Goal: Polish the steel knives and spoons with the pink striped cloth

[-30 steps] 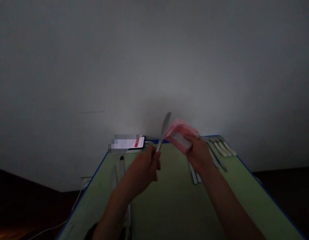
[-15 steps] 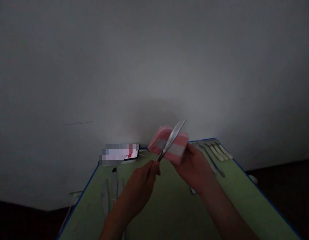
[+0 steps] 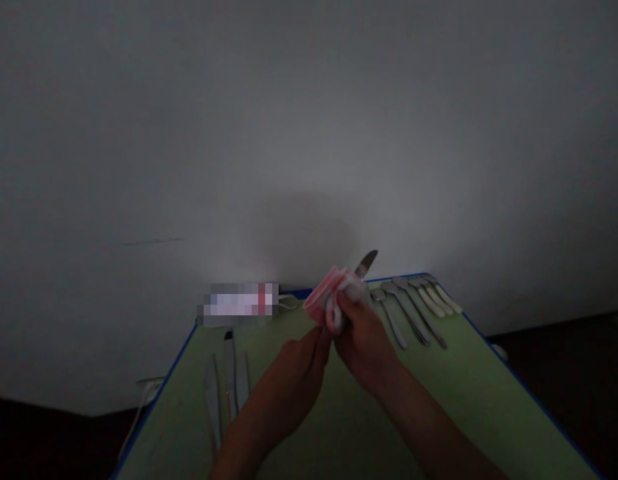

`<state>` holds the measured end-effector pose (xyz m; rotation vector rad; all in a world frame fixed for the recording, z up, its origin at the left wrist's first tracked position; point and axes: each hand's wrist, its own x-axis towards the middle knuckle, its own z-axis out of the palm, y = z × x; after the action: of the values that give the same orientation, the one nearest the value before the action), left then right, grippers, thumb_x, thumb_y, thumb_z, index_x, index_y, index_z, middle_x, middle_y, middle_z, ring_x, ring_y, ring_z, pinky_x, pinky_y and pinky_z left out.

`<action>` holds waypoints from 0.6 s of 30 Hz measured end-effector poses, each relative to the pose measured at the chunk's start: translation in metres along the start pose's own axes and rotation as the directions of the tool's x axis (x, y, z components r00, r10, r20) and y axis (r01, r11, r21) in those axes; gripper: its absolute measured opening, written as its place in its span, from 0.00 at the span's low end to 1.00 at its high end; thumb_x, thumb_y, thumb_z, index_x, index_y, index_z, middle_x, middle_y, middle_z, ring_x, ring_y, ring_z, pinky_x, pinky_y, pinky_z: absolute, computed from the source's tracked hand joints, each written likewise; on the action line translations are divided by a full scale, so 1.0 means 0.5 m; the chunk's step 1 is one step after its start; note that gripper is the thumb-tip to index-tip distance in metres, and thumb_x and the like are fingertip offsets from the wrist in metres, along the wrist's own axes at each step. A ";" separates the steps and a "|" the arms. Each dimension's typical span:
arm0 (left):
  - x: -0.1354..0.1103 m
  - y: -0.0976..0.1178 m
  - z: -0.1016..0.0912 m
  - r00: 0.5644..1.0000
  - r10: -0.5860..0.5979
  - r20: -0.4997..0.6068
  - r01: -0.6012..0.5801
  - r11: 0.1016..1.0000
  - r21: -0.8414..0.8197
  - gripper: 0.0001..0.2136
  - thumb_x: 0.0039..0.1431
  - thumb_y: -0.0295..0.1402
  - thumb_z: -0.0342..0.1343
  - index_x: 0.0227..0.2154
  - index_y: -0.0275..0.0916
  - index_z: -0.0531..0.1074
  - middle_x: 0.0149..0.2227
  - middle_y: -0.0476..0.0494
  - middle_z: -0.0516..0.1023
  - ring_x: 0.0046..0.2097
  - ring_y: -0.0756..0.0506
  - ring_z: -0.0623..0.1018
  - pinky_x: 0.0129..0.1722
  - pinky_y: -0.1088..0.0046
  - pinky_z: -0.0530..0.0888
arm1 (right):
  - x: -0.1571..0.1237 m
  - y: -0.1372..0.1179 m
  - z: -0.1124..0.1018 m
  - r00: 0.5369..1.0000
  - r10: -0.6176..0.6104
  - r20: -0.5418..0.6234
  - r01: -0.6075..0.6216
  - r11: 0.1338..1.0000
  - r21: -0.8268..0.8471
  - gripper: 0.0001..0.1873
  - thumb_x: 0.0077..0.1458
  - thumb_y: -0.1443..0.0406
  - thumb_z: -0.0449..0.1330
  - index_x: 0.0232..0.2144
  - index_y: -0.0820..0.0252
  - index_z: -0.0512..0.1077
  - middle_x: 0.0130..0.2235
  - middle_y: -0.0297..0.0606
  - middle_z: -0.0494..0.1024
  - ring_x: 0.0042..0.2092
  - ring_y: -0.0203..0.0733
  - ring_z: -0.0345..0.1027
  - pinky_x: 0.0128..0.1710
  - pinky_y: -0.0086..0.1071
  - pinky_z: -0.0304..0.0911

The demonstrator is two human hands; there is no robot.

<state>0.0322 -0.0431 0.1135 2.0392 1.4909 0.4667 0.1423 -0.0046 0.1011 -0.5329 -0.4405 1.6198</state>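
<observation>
A table knife [image 3: 367, 264] is held above the table, its blade tip pointing up and to the right. My left hand [image 3: 301, 370] is closed around its handle, which is mostly hidden by the fingers. My right hand [image 3: 366, 343] grips a pink and white checked cloth [image 3: 323, 297], folded around the middle of the blade. Only the end of the blade sticks out past the cloth. The two hands are close together, nearly touching.
On the green table [image 3: 439, 413], several knives [image 3: 229, 367] lie at the left. Several forks and spoons [image 3: 409, 307] lie in a row at the back right, some with pale handles [image 3: 433, 301]. A device with a blurred screen [image 3: 239, 303] stands at the back left, against the wall [image 3: 309, 133].
My right hand has folded the cloth over the blade, where before the knife lay across the open cloth. Both hands have come closer together.
</observation>
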 end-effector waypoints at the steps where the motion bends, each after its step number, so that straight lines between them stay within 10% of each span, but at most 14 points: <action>1: -0.004 0.004 0.001 1.000 -0.005 -0.002 0.005 0.999 0.040 0.17 0.66 0.39 0.33 0.33 0.40 0.66 0.31 0.45 0.74 0.32 0.46 0.72 0.32 0.70 0.64 | 0.000 -0.003 0.001 1.000 -0.014 -0.013 0.014 1.000 0.005 0.07 0.47 0.63 0.64 0.29 0.60 0.72 0.26 0.28 0.72 0.27 0.30 0.63 0.32 0.26 0.61; 12: -0.038 0.022 -0.027 0.997 -0.015 0.082 0.008 0.996 0.093 0.18 0.66 0.43 0.33 0.34 0.40 0.66 0.29 0.47 0.73 0.33 0.45 0.72 0.34 0.68 0.65 | 0.021 -0.066 -0.011 0.991 -0.127 -0.053 0.134 0.975 0.176 0.03 0.53 0.66 0.58 0.32 0.59 0.71 0.34 0.32 0.75 0.31 0.28 0.67 0.32 0.23 0.66; 18: -0.069 -0.014 -0.067 0.937 0.095 0.335 -0.057 0.991 -0.122 0.22 0.66 0.39 0.39 0.61 0.48 0.46 0.40 0.47 0.75 0.33 0.50 0.74 0.34 0.74 0.72 | 0.048 -0.065 -0.034 0.991 -0.027 -0.133 0.066 0.952 0.300 0.09 0.58 0.69 0.50 0.30 0.59 0.69 0.25 0.28 0.69 0.22 0.26 0.61 0.22 0.21 0.62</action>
<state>-0.0035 -0.0664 0.1372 1.9760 1.1569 0.2057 0.1763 0.0224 0.1038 -0.3854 -0.1030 1.5614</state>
